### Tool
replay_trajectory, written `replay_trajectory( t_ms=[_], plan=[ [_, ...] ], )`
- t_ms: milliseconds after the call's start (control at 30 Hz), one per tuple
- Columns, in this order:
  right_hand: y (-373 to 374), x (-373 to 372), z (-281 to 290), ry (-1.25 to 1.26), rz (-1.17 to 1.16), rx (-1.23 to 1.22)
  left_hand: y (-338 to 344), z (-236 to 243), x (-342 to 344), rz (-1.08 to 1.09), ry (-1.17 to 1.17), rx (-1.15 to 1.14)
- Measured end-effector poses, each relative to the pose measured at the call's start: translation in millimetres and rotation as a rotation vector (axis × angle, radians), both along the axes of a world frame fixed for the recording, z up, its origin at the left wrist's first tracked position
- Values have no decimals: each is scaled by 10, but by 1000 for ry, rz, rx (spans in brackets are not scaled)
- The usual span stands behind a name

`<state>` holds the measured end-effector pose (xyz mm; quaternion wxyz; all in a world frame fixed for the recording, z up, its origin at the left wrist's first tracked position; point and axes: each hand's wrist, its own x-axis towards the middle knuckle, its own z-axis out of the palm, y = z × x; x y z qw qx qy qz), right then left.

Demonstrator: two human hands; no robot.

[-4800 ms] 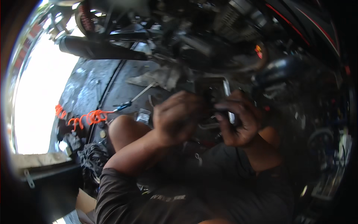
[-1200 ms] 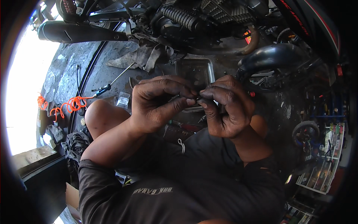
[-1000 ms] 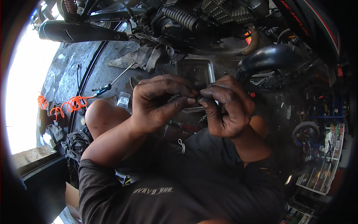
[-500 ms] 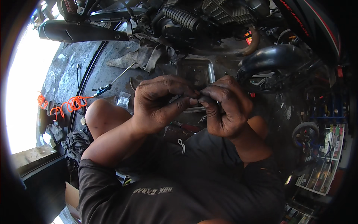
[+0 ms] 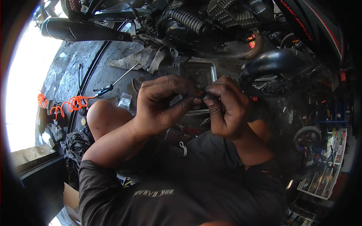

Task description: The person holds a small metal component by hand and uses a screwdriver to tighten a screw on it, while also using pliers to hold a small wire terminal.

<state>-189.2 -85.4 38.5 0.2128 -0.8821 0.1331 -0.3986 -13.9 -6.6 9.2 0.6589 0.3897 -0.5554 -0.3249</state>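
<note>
My left hand [image 5: 166,105] and my right hand [image 5: 226,109] meet in the centre, their grease-darkened fingertips pinched together around something small and dark that I cannot make out. Just beyond them lies a metal tray [image 5: 213,73] with a dark interior, partly hidden by my fingers. A grey rag [image 5: 151,60] lies on the floor past my left hand, near a long thin tool with a blue handle [image 5: 106,87].
A motorcycle engine [image 5: 226,13] and exhaust [image 5: 79,28] span the top. A black tank-like part [image 5: 273,64] lies at right. An orange coiled hose [image 5: 73,103], small plastic bag [image 5: 125,101] and cardboard box [image 5: 71,196] are at left; a white rack [image 5: 318,190] is at far right.
The hands were blurred and farther apart at first; they have since met fingertip to fingertip. Over the last second my right hand has shifted slightly, its fingertips curling closer against the left's.
</note>
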Motion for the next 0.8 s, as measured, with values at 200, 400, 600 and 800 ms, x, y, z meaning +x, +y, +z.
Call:
replay_trajectory(
  t_ms=[200, 400, 600, 800],
  plan=[
    [-36, -29, -33, -127, 226, 678, -1, -54, 18, 56, -80, -227],
    [-23, -27, -70, -209, 272, 707, 29, -67, 48, 94, -219, -257],
    [-101, -33, -97, -145, 237, 398, 2, -131, -42, 211, -139, -322],
    [-104, 8, -92, -156, 198, 224, 2, -66, -110, 286, -32, -383]
  ],
)
